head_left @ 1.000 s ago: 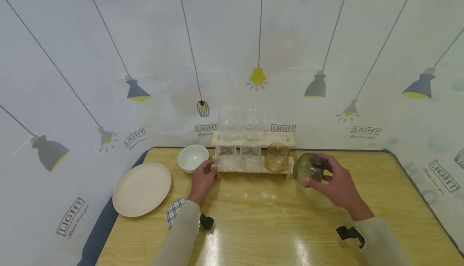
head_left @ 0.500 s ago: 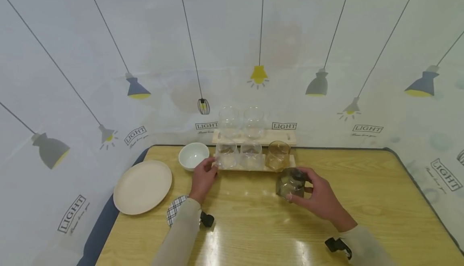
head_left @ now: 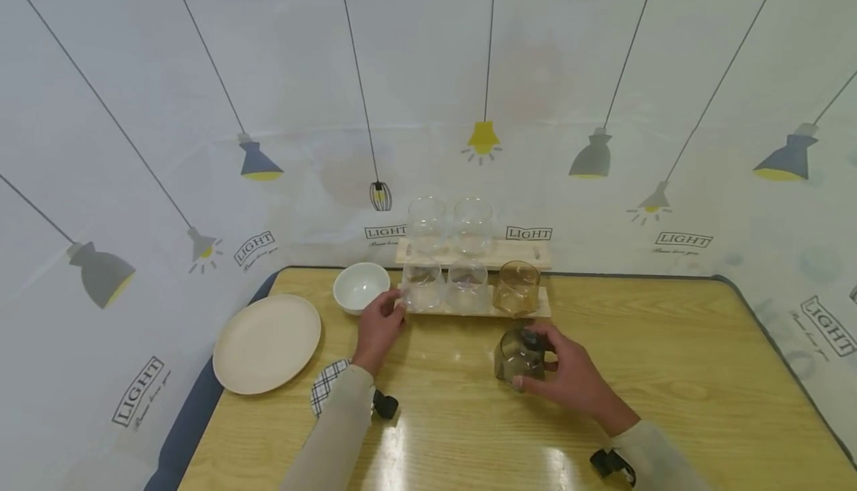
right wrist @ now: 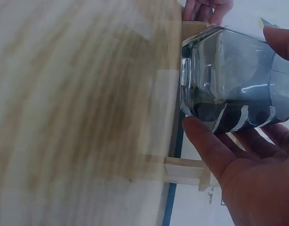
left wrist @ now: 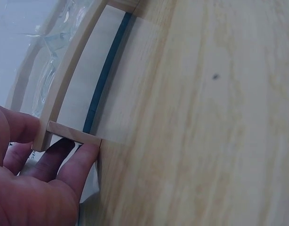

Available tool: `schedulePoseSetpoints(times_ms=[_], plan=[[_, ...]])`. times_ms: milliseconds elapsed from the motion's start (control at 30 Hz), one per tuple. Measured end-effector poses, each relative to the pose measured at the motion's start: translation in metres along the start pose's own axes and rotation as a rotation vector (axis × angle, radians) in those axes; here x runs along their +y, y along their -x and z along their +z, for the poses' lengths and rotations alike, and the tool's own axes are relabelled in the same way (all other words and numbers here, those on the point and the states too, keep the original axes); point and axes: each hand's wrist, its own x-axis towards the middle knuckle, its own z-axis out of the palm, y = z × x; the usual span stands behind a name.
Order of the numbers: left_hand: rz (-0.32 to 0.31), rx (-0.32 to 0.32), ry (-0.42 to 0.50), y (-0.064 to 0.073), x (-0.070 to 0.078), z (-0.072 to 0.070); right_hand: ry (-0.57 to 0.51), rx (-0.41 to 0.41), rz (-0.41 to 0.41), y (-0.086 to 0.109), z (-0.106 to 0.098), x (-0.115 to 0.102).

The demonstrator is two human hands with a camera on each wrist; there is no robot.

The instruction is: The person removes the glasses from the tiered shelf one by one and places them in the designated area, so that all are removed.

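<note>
My right hand (head_left: 576, 376) grips a smoky grey drinking glass (head_left: 518, 361), thumb on one side and fingers on the other. The glass (right wrist: 238, 70) is faceted near its base and is in front of the wooden rack's right end. My left hand (head_left: 380, 331) holds the left end of the two-tier wooden rack (head_left: 544, 303); in the left wrist view its fingers touch the shelf and the short leg piece (left wrist: 71, 132). On the lower tier stand two clear glasses (head_left: 422, 286) and an amber glass (head_left: 517, 290). Two clear glasses (head_left: 472, 227) stand on the upper tier.
Left of the rack is a white bowl (head_left: 361, 286). A beige plate (head_left: 268, 344) lies at the table's left edge. A checked round mat (head_left: 326, 385) is partly under my left sleeve. The wall (head_left: 428, 67) with printed lamps rises behind the wooden table (head_left: 669, 350).
My right hand has carried the smoky glass left and nearer to me, from beside the rack's right end to in front of it. My left hand has stayed at the rack.
</note>
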Motion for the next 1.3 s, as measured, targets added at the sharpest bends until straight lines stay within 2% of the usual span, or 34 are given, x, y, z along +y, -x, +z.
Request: schedulePoseSetpoints(times_ms=[300, 633, 800, 1000, 1300], plan=[[0.025, -0.003, 0.006, 0.000, 0.002, -0.001, -0.012, -0.014, 0.028, 0.001, 0.007, 0.006], [0.017, 0.009, 0.006, 0.001, -0.001, 0.002, -0.001, -0.040, 0.038, 0.003, 0.006, 0.008], [0.040, 0.001, 0.007, 0.001, 0.000, 0.004, 0.049, -0.037, 0.010, 0.004, 0.002, 0.007], [0.034, 0.019, 0.001, 0.001, 0.002, 0.003, 0.031, -0.055, -0.025, 0.002, -0.003, 0.004], [0.041, 0.021, -0.003, 0.002, -0.001, 0.003, 0.081, -0.013, -0.106, -0.004, -0.015, -0.011]])
